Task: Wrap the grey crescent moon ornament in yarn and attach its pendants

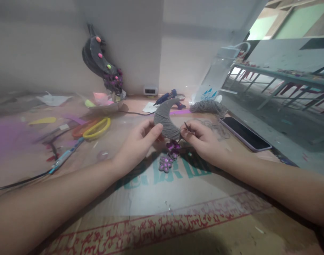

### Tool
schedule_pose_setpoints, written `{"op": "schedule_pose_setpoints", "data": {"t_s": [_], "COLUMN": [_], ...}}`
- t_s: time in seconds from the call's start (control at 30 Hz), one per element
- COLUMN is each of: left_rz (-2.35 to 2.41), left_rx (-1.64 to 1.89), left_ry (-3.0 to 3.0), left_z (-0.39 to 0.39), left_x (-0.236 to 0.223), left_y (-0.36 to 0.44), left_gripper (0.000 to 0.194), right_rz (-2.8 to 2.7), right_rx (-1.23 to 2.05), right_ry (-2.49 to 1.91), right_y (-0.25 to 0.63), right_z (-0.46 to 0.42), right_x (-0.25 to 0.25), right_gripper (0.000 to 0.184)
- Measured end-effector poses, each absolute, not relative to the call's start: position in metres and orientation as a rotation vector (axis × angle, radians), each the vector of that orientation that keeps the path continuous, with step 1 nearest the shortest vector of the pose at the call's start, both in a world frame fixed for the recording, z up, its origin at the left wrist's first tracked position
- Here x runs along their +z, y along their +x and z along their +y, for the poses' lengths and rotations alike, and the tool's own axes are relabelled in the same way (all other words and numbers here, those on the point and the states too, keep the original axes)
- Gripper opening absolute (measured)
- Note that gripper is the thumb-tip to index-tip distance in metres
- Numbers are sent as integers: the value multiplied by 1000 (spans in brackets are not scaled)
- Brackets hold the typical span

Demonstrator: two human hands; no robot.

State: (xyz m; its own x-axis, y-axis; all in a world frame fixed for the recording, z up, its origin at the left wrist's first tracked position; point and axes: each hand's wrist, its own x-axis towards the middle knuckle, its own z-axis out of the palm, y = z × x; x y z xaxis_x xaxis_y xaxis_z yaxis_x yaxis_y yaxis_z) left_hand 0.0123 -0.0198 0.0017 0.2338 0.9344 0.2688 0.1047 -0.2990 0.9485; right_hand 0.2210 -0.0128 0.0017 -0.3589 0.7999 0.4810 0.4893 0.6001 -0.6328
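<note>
A crescent wrapped in grey yarn (164, 117) is held up above the middle of the table. My left hand (144, 138) grips its left side, thumb on the front. With closed fingers, my right hand (199, 138) pinches the crescent's lower right end. A small dark pointed thing (189, 128) sticks out of the right fingers; its kind is unclear. Below the crescent hang purple and grey flower ornaments (166, 164). Behind it lies a dark blue glue gun (166, 97), and a heap of grey yarn (207, 107) is to its right.
A phone (245, 134) lies at the right edge. Orange and yellow scissors handles (96, 128) and a blue tool with a black cord (65, 156) are at left. A decorated dark crescent (98, 56) stands by the wall near a small digital clock (150, 91). A plastic bag (211, 78) stands back right.
</note>
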Motion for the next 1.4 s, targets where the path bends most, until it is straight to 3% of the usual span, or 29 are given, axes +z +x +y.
{"op": "schedule_pose_setpoints", "data": {"t_s": [0.17, 0.3, 0.53, 1.4], "left_rz": [1099, 1169, 1157, 1031], "left_rx": [1058, 1026, 1017, 971], "left_ry": [1648, 1627, 1574, 1403], "left_z": [-19, -18, -18, -13], "left_x": [4, 4, 4, -7], "left_y": [8, 9, 10, 10], "left_gripper": [33, 33, 35, 30], "right_rz": [-2087, -2156, -2416, -2437], "right_rx": [359, 57, -444, -331], "right_ry": [-1035, -907, -706, -944], "right_y": [225, 230, 224, 225], "right_z": [-10, -11, -18, -16], "right_x": [-1, 2, 4, 2], "right_gripper": [14, 31, 26, 25]}}
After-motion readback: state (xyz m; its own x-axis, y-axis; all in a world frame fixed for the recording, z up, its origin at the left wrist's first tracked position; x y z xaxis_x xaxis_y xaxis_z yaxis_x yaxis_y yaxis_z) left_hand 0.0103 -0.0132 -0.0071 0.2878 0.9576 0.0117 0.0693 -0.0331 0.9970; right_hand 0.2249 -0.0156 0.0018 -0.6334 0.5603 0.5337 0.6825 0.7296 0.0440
